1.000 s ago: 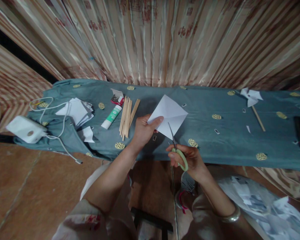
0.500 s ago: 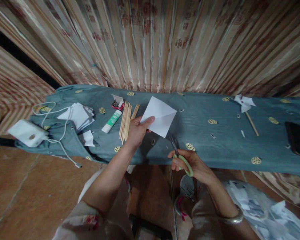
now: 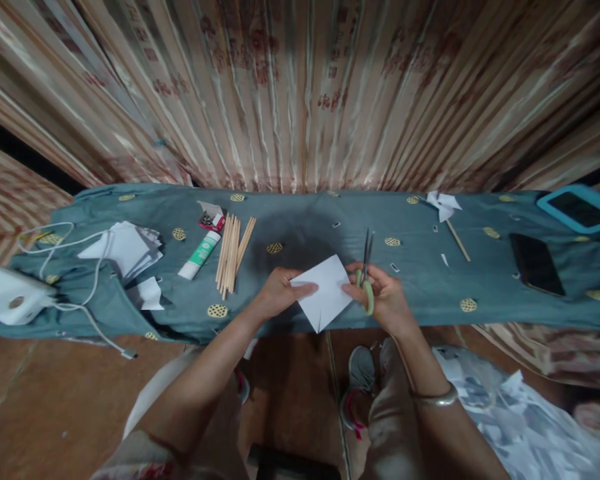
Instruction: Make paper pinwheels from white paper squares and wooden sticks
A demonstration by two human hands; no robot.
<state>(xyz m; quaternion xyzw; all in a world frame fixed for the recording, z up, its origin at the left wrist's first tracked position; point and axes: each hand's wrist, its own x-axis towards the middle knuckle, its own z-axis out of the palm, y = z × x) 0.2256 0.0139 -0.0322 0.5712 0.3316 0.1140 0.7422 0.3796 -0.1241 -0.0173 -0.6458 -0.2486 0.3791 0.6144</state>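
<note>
A white paper square (image 3: 324, 293) is held in the air above the front of the table, with a short slit at its lowest corner. My left hand (image 3: 283, 293) pinches its left corner, thumb on top. At the right corner, my right hand (image 3: 384, 297) has its thumb on the paper too. That same hand holds scissors (image 3: 366, 280) with pale green handles, their dark blades pointing away from me and slightly apart. Left of the paper lies a bundle of wooden sticks (image 3: 230, 257), with a glue stick (image 3: 200, 255) and a small red box of metal pins (image 3: 211, 217) beside it.
Stacked white paper (image 3: 130, 248), a paper scrap (image 3: 147, 293) and a white power bank (image 3: 15, 297) with cables lie left. Rightward are a paper pinwheel (image 3: 444, 205) on a stick, a dark phone (image 3: 536, 263) and a blue-framed tablet (image 3: 580, 208). A bag of paper scraps (image 3: 520, 413) sits below.
The paper has been turned and brought lower, its slit corner now towards me. My right hand has risen to grip the paper's right corner, the scissors still in it. The view has shifted rightward.
</note>
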